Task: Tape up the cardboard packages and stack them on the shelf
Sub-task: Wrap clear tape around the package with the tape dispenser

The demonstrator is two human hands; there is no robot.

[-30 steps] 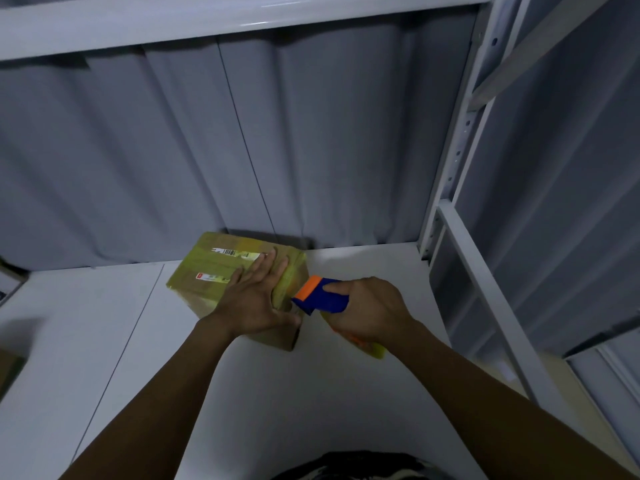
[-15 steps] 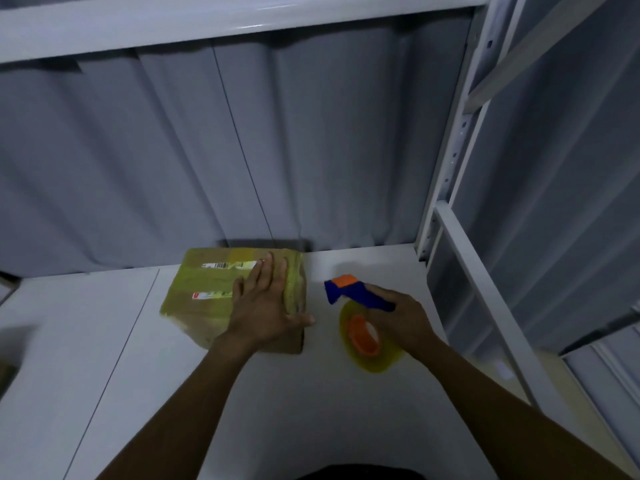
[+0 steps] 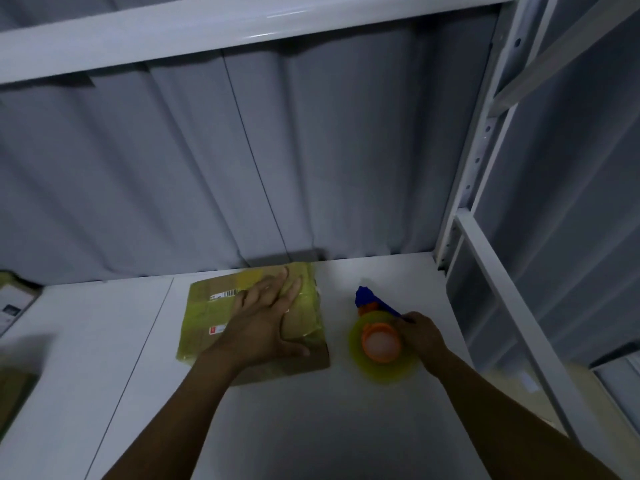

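The cardboard box (image 3: 204,327) sits on the white shelf (image 3: 346,427), towards the back and close to the grey pleated backdrop (image 3: 173,185). Most of its top is wrapped in yellowish tape, with a barcode label and a small red-marked label showing. The left hand (image 3: 266,323) lies flat on the box top, palm down. Its fingers are straight and spread towards the back edge and its thumb is stretched out to the right near the front edge, so this grip is open and only presses on the box. The left forearm runs up from the lower left at a slant.

Just beside the box, to its right and not touching it, the tape dispenser (image 3: 377,344) lies on its side on the shelf. Its yellow-green roll and orange hub face up and its blue handle points to the back. The right hand (image 3: 422,337) is at the roll's right side with its fingers curled. It seems to grip the handle, though blur hides the exact hold.

A second box (image 3: 14,303) shows at the left edge. A white beam (image 3: 242,32) crosses above, and a perforated upright post (image 3: 478,150) stands at the right.
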